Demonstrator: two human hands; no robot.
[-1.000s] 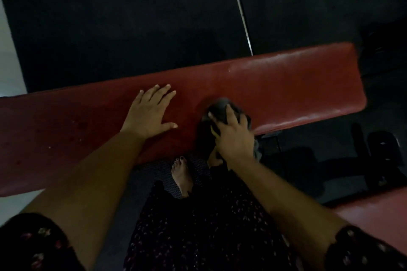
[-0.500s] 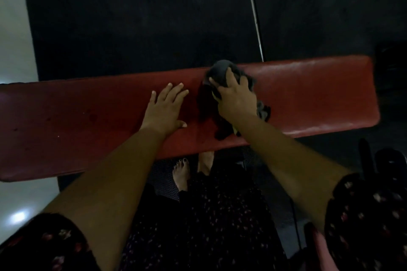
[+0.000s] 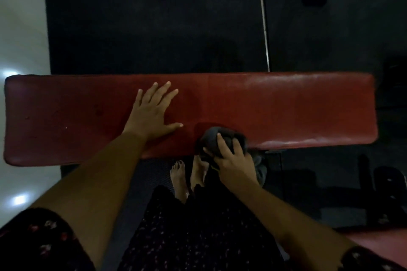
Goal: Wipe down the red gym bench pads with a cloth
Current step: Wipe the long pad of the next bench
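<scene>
Left hand (image 3: 152, 114) flat on the surface (image 3: 297, 103), left of centre. Right hand (image 3: 231, 158) on cloth (image 3: 212, 138) at surface's near edge, right of left hand. 2 feet (image 3: 187, 176) on floor below that edge.

No text, label, brand, number or sign can be read anywhere in the head view — the scene is dim. The red bench pad (image 3: 286, 105) carries only glare and scuffs, the grey cloth (image 3: 212, 138) is plain, and the dark garment (image 3: 198, 237) bears only a small floral print — no letters.
</scene>
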